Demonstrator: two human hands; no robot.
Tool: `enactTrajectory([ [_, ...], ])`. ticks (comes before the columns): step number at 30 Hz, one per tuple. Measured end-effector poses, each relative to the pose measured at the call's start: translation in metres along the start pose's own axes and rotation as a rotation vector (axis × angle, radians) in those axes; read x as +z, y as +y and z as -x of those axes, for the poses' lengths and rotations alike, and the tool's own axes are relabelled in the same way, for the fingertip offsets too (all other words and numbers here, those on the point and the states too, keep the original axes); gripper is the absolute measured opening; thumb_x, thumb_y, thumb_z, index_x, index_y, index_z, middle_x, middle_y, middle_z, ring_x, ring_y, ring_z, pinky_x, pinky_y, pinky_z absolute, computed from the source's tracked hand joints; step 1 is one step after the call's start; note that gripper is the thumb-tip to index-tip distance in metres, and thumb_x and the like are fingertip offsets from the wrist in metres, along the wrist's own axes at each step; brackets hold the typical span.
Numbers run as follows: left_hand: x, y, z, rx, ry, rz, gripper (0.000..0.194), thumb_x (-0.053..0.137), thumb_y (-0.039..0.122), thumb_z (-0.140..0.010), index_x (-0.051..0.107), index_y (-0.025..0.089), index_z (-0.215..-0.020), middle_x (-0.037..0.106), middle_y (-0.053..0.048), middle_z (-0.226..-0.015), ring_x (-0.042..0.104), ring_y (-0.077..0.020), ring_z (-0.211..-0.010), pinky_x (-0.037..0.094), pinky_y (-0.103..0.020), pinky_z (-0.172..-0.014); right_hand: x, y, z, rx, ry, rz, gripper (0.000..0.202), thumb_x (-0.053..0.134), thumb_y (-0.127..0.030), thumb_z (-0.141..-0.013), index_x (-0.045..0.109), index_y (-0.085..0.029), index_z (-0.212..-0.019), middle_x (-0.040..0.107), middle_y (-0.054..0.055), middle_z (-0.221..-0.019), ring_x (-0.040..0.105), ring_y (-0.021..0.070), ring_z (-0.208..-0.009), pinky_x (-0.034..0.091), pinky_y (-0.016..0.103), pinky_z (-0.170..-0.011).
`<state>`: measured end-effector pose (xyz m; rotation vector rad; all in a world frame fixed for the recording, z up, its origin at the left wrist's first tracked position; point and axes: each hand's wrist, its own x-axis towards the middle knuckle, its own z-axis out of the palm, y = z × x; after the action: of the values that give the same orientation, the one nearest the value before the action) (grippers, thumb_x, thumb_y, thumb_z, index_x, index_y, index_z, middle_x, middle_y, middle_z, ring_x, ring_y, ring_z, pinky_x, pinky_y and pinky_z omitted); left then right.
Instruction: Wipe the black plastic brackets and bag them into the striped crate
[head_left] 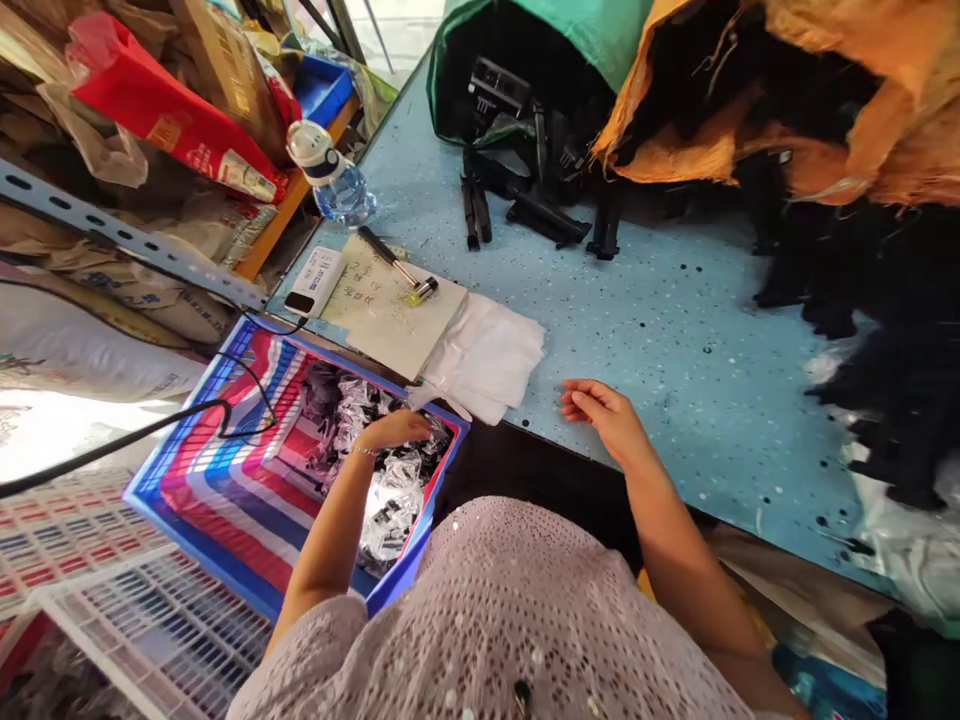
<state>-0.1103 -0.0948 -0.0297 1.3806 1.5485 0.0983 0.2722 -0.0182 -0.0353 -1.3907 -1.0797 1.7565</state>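
My left hand [394, 430] is over the blue basket [442, 490], just above small black parts in clear plastic bags [394, 500]. Its fingertips point down and are mostly hidden, so I cannot tell whether it grips anything. My right hand [604, 415] hovers at the near edge of the speckled blue table [675, 370], with fingers loosely bent, apart, and nothing visible in them. Between the hands, a stack of clear plastic bags [491, 355] lies at the table edge, partly on a sheet of cardboard with handwriting [375, 310].
A small hammer [397, 265] rests on the cardboard, beside a white device [315, 282] and a water bottle [330, 175]. Black plastic parts [547, 215] spill from a green sack [555, 40] and an orange sack [862, 60]. A black cable [150, 430] crosses the basket.
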Motion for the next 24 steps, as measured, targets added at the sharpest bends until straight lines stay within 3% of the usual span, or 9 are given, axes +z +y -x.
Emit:
enactTrajectory([
  [3,-0.016,0.053,0.015,0.238,-0.317,0.115,0.032,0.07,0.038,-0.088,0.08,0.021,-0.113,0.081,-0.009,-0.106,0.076,-0.0255,-0.096,0.06,-0.034,-0.086,-0.003,-0.006,-0.016,-0.032,-0.031,0.093,0.04,0.072,-0.05,-0.083,0.072,-0.02,-0.111,0.073,0.008,-0.096,0.07,0.0184,-0.077,0.061,0.037,-0.072],
  [5,-0.036,0.089,0.0,0.421,-0.336,0.167,0.044,0.064,0.04,-0.094,0.069,0.023,-0.134,0.077,-0.01,-0.12,0.074,-0.0245,-0.106,0.06,-0.035,-0.091,-0.006,-0.02,-0.04,-0.186,0.038,0.246,0.039,0.064,-0.046,-0.088,0.069,-0.021,-0.118,0.072,0.011,-0.108,0.071,0.0217,-0.088,0.062,0.041,-0.077],
  [7,-0.063,0.125,-0.041,0.58,-0.127,0.12,0.05,0.063,0.038,-0.095,0.061,0.025,-0.143,0.07,-0.012,-0.133,0.069,-0.0247,-0.117,0.057,-0.039,-0.101,-0.007,-0.043,-0.072,-0.418,0.156,0.473,0.04,0.058,-0.037,-0.092,0.066,-0.021,-0.128,0.066,0.014,-0.125,0.067,0.0258,-0.109,0.059,0.046,-0.092],
  [8,-0.079,0.142,-0.07,0.613,0.061,0.044,0.051,0.063,0.036,-0.094,0.059,0.026,-0.144,0.065,-0.011,-0.141,0.065,-0.0252,-0.125,0.053,-0.041,-0.108,-0.006,-0.058,-0.091,-0.521,0.216,0.601,0.042,0.057,-0.031,-0.092,0.064,-0.02,-0.132,0.062,0.016,-0.132,0.062,0.0274,-0.121,0.054,0.047,-0.102],
  [11,-0.127,0.189,-0.163,0.385,0.546,-0.292,0.062,0.065,0.025,-0.092,0.05,0.018,-0.151,0.048,-0.017,-0.158,0.044,-0.0309,-0.148,0.034,-0.05,-0.124,0.002,-0.109,-0.15,-0.624,0.328,0.95,0.052,0.056,-0.023,-0.093,0.057,-0.014,-0.144,0.052,0.02,-0.148,0.045,0.0318,-0.142,0.036,0.049,-0.121],
  [14,-0.153,0.219,-0.223,0.119,0.573,-0.511,0.067,0.06,0.023,-0.095,0.038,0.007,-0.156,0.031,-0.027,-0.166,0.038,-0.0352,-0.152,0.034,-0.05,-0.124,0.014,-0.15,-0.2,-0.538,0.332,1.147,0.054,0.052,-0.023,-0.097,0.05,-0.012,-0.15,0.041,0.019,-0.161,0.029,0.0363,-0.154,0.031,0.054,-0.122],
  [16,-0.144,0.229,-0.238,0.094,0.519,-0.549,0.068,0.059,0.025,-0.096,0.037,0.006,-0.157,0.03,-0.029,-0.165,0.05,-0.0373,-0.144,0.042,-0.048,-0.117,0.019,-0.161,-0.222,-0.489,0.305,1.217,0.051,0.047,-0.024,-0.1,0.05,-0.012,-0.149,0.045,0.018,-0.16,0.03,0.0362,-0.154,0.026,0.057,-0.123],
  [19,-0.1,0.231,-0.234,0.125,0.492,-0.593,0.07,0.057,0.033,-0.097,0.034,0.011,-0.16,0.027,-0.028,-0.167,0.059,-0.0393,-0.135,0.048,-0.049,-0.111,0.015,-0.154,-0.23,-0.484,0.306,1.315,0.039,0.044,-0.024,-0.103,0.06,-0.01,-0.135,0.066,0.02,-0.136,0.054,0.0323,-0.136,0.017,0.055,-0.125],
  [24,-0.015,0.232,-0.209,0.28,0.42,-0.65,0.074,0.054,0.044,-0.099,0.029,0.015,-0.163,0.022,-0.027,-0.169,0.045,-0.0432,-0.146,0.045,-0.053,-0.113,-0.039,-0.127,-0.194,-0.491,0.362,1.335,0.029,0.047,-0.025,-0.102,0.066,-0.011,-0.118,0.073,0.019,-0.118,0.065,0.0302,-0.118,0.016,0.052,-0.125],
])
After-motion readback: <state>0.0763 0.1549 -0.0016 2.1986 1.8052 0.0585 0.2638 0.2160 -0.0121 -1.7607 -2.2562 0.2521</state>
